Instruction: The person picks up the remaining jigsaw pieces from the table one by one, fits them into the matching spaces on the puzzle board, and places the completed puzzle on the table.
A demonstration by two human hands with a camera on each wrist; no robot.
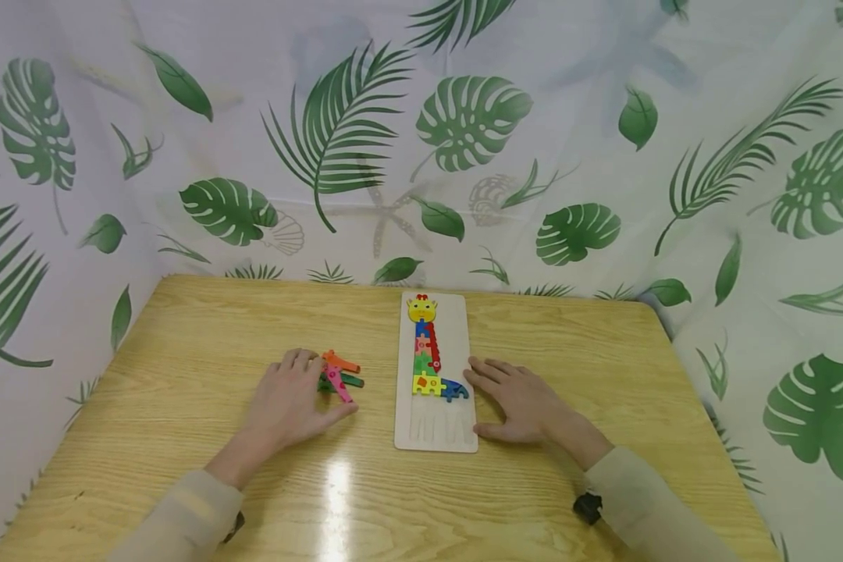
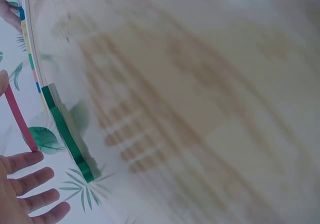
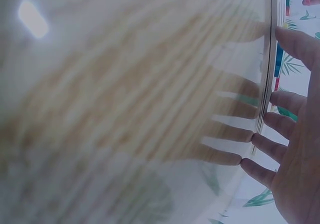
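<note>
Head view, watched from my remote seat: the left hand pinches the pink piece between thumb and fingertip, its other fingers extended, near the green piece and the orange piece. Next comes the giraffe board, its lower slots unfilled. Then the right hand, fingers spread, touches the board's right edge, gripping nothing. I judge this step as picking up a piece; the next move calls for matching it to a slot.
</note>
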